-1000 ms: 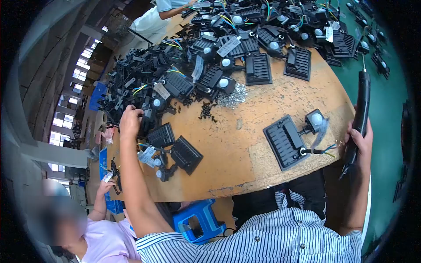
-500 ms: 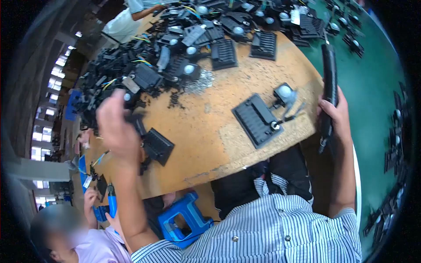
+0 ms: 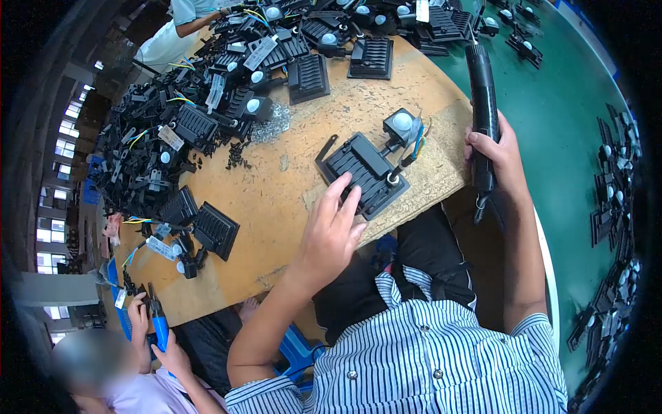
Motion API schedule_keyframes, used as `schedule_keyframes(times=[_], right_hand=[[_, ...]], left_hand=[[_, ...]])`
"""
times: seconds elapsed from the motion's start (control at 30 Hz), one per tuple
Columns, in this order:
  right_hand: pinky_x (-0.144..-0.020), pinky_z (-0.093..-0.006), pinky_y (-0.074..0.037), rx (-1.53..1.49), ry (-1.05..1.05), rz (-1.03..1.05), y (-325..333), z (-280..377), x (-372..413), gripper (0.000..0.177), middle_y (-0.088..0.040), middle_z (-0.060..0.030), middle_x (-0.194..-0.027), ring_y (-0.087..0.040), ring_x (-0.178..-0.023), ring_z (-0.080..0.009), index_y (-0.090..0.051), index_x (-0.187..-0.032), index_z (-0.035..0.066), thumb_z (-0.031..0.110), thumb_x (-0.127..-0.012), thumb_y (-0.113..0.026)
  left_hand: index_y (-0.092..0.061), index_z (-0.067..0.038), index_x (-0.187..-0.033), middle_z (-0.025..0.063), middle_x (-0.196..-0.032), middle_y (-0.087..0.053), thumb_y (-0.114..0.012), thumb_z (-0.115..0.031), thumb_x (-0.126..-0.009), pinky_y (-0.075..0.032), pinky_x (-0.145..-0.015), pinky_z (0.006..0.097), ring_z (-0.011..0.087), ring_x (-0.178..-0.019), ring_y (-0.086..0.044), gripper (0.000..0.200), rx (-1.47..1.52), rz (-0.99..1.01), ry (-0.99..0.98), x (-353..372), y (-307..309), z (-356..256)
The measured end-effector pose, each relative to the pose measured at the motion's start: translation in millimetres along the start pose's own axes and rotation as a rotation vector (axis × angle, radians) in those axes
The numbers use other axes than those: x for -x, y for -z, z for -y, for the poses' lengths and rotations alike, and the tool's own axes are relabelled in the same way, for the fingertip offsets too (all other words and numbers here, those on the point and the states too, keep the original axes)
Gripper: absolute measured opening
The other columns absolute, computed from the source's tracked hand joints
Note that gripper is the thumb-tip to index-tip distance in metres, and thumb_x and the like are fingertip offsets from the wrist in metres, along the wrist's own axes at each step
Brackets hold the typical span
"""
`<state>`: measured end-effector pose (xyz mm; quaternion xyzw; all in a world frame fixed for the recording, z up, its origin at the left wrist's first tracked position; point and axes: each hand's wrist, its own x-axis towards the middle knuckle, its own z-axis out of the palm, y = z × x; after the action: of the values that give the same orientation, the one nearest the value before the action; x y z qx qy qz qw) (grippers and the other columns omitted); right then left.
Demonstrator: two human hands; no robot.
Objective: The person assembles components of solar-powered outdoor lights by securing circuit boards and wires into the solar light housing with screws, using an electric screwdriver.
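Note:
In front of me on the table lies a black floodlight [image 3: 362, 165], finned back up, with a white-domed sensor [image 3: 402, 123] and a short wire lead [image 3: 416, 148] on its far right side. My left hand [image 3: 332, 231] rests on its near edge, fingers spread over the fins. Along the floodlight's left edge sits a thin black bracket [image 3: 329, 147]. My right hand [image 3: 500, 148] is wrapped round a black electric screwdriver [image 3: 483, 103], held upright past the table's right edge, its bit pointing up and away.
Many black floodlights and brackets [image 3: 138, 131] are heaped along the far left. Loose screws [image 3: 272, 124] lie near the heap. Two more floodlights [image 3: 216, 230] sit at left. A co-worker holds a blue screwdriver [image 3: 159, 324]. A green surface [image 3: 545, 138] with more lights runs along the right.
My left hand has come from the heap side onto the floodlight, and a bracket now lies at its left edge. The right hand keeps the screwdriver. The view has shifted.

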<state>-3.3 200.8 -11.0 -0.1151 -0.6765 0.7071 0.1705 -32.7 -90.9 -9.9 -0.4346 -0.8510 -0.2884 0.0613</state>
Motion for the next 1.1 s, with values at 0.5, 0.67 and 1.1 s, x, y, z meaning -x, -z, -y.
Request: schedule_keyframes(times=[0.5, 0.67, 1.1], right_hand=[[-0.056, -0.0258, -0.047, -0.02, -0.018, -0.015, -2.4, 2.7, 0.2, 0.044, -0.053, -0.0043, -0.071, -0.056, -0.058, -0.0123, -0.044, -0.106, -0.001, 0.017, -0.071, -0.066], [-0.055, -0.0247, -0.046, 0.014, 0.0, -0.028, -3.8, 3.4, 1.0, 0.043, -0.053, -0.0036, -0.069, -0.056, -0.058, -0.0111, -0.045, -0.106, 0.0, 0.019, -0.073, -0.065], [-0.056, -0.0216, -0.043, 0.068, 0.011, 0.013, -0.4, -2.3, -3.0, 0.06, -0.051, -0.0023, -0.077, -0.052, -0.062, -0.0087, -0.042, -0.125, -0.002, 0.022, -0.074, -0.061]], left_hand=[[-0.059, -0.001, -0.109, 0.0161, -0.11, -0.052, -0.074, -0.008, -0.067, -0.048, -0.076, 0.034, 0.0269, -0.088, -0.057, 0.045, -0.067, -0.027, -0.109, -6.8, -3.3, -3.8], [-0.054, 0.0, -0.117, 0.0175, -0.115, -0.049, -0.067, -0.004, -0.073, -0.046, -0.082, 0.0352, 0.0297, -0.093, -0.055, 0.046, 0.014, -0.116, 0.082, -4.3, 8.2, 2.0], [-0.064, 0.002, -0.095, 0.0162, -0.094, -0.058, -0.063, -0.003, -0.077, -0.047, -0.074, 0.0362, 0.0298, -0.08, -0.059, 0.018, -0.297, -0.225, 0.479, -2.7, 64.9, 127.1]])
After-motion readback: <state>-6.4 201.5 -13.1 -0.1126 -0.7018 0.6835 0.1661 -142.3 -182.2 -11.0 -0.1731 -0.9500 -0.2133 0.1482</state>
